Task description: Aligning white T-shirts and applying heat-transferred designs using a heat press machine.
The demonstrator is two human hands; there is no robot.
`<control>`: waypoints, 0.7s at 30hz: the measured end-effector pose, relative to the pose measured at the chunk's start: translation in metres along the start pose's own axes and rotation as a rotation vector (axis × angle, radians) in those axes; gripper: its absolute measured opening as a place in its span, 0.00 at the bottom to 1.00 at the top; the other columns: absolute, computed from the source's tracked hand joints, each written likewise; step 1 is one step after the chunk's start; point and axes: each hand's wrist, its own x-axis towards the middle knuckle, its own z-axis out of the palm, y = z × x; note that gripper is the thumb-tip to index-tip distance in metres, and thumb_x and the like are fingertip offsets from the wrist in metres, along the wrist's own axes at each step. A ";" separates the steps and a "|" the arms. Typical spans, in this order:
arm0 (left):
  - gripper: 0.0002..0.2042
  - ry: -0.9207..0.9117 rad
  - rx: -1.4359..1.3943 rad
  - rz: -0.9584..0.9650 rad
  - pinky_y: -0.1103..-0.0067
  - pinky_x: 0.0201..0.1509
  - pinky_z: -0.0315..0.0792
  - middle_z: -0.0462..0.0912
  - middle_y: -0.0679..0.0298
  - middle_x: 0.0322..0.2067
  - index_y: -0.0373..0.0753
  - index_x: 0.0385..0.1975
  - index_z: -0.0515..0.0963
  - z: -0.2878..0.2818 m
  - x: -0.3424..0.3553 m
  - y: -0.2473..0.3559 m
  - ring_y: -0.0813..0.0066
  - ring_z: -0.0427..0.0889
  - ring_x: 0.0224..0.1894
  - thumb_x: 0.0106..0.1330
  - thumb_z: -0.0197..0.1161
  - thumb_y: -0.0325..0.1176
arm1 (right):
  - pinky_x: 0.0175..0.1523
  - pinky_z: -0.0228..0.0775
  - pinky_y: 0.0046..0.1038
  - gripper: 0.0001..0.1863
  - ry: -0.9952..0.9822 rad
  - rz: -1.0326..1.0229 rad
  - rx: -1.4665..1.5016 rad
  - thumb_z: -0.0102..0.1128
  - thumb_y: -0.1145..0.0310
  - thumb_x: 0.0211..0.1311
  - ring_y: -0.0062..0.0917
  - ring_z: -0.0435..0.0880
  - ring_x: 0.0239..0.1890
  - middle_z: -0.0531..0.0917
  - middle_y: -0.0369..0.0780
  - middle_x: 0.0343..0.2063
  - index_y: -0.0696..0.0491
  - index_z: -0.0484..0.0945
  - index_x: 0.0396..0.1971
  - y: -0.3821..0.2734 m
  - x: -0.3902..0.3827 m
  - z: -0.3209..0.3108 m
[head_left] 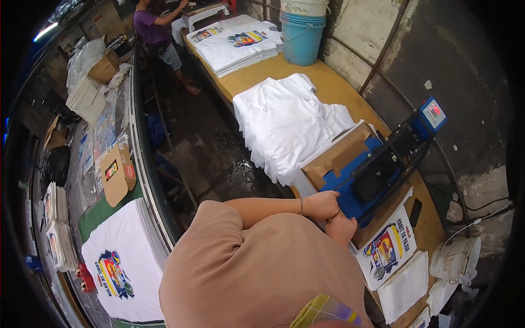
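A blue heat press stands at the table's edge in front of me, its control box lit with red digits. My left hand, a thin bracelet at its wrist, is closed at the near end of the press, on what looks like its handle. Right beside it, my right hand is closed round the same handle, which the fingers mostly hide. Brown patched sheeting lies by the press. Against it rests a thick pile of plain white shirts. A printed transfer sheet lies near my right hand.
Printed white shirts are stacked at the table's far end, beside blue buckets. More printed shirts lie on the left table. A person in purple works at the back. White sheets and a pail are at right.
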 end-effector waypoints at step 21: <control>0.07 -0.049 -0.015 0.093 0.72 0.42 0.67 0.78 0.58 0.17 0.39 0.16 0.76 -0.020 0.007 -0.005 0.65 0.78 0.25 0.40 0.63 0.34 | 0.49 0.63 0.32 0.11 0.022 0.087 0.078 0.64 0.64 0.34 0.32 0.81 0.26 0.80 0.43 0.18 0.54 0.76 0.17 0.005 -0.006 0.002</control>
